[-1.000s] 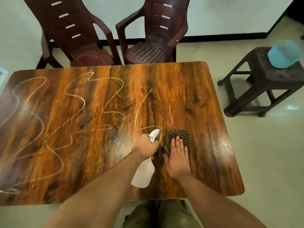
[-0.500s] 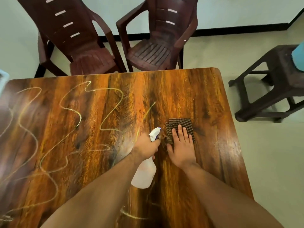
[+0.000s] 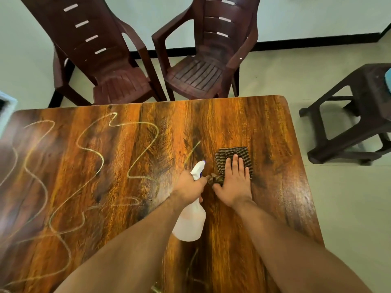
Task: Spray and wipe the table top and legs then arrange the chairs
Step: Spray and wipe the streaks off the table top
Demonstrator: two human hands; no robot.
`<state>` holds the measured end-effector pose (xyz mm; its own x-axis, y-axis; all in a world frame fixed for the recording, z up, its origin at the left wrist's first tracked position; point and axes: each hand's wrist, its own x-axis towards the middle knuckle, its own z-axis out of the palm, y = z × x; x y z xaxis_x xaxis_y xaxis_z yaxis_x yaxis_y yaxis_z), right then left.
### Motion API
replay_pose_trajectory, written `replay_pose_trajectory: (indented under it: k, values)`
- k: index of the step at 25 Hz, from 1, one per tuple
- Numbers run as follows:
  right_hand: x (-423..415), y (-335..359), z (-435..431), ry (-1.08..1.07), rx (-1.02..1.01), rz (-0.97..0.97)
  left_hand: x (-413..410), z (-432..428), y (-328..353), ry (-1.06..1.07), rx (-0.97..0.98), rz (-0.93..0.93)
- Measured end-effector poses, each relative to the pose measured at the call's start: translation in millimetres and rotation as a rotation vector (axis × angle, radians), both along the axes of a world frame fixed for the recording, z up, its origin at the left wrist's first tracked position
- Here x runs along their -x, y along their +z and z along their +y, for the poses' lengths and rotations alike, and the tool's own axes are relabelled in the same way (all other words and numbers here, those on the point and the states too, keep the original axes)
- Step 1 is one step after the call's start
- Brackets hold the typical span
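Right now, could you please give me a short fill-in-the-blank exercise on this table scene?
The left hand grips a spray bottle whose body is ____.
The right hand presses a cloth lying to the bottle's ____.
Beyond the table stand ____ chairs.
The scribbled lines lie to the cloth's ____.
Missing: white; right; two; left.

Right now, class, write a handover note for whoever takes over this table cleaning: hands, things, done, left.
Left hand grips the spray bottle, nozzle forward.
Right hand presses flat on the striped cloth on the table top.
Done: right end shows no marks.
Left: wipe the pale squiggles across left and middle, then legs (out of view), then arrange the two chairs beyond the far edge.
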<state>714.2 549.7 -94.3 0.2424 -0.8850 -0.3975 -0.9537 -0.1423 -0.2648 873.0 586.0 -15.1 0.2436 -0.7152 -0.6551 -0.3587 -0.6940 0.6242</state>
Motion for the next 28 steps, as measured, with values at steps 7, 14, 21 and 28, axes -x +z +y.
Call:
replay_pose_trajectory:
  k: [7,14,21,28]
  values:
    - [6,3,14,0.306,0.023,-0.050,-8,-37,4,-0.003,0.026,0.021]
    - [-46,-10,-67,0.088,0.095,-0.001,-54,-99,-5,0.015,0.000,-0.002]
    - [-98,-10,-107,0.127,0.123,-0.023,-97,-156,-16,0.024,0.050,0.031]
    - [-76,-9,-217,-0.346,0.060,0.067,-101,-201,-13,-0.015,0.024,0.104]
